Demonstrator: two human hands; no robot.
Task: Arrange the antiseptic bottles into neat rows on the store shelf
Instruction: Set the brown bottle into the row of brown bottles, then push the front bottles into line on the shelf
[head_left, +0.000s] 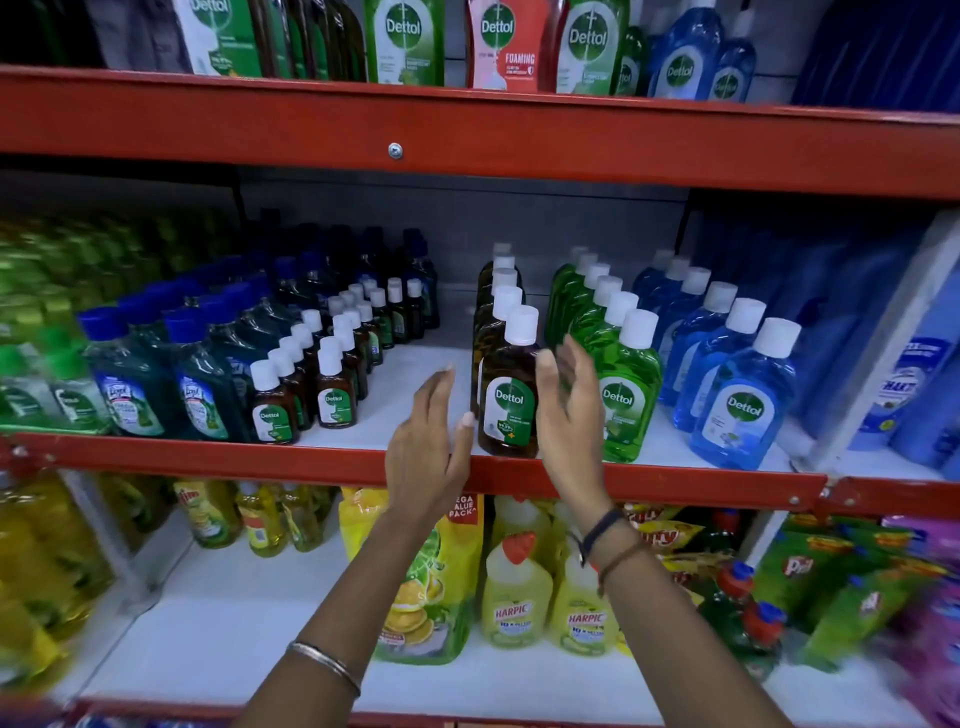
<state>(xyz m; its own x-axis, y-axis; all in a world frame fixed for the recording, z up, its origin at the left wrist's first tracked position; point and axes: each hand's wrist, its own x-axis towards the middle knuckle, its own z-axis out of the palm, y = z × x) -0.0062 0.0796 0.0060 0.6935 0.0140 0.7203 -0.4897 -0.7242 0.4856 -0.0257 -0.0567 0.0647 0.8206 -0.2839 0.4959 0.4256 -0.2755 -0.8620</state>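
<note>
Nearest the camera, two bare forearms rise from the bottom centre of the frame, the left one wearing a metal bangle (326, 665) and the right one dark thread bands (605, 540) at the wrist. The left hand (428, 457) is open with fingers spread, palm turned right, holding nothing; its thumb tip sits just beside the lower left edge of the front brown Dettol bottle (509, 395). The right hand (569, 415) is also open and empty, fingers loosely curved, hovering at that bottle's right side; whether it touches the bottle cannot be told.

That bottle stands upright at the front lip of the red-edged middle shelf (208, 454), near the centre of the frame, heading a single-file row of brown bottles (501, 296) running back to the grey rear panel. Just right of it runs a row of green Dettol bottles (626, 395), then a row of blue Dettol bottles (743, 400). Left of centre, past a bare patch of white shelf, stand small brown Dettol bottles (332, 364) in short rows, and beyond them dark teal bottles with blue caps (135, 374).

Below, at lower centre, yellow Harpic bottles (514, 597) stand on the lower shelf. Along the top of the frame, larger Dettol packs (405, 41) line the upper shelf.
</note>
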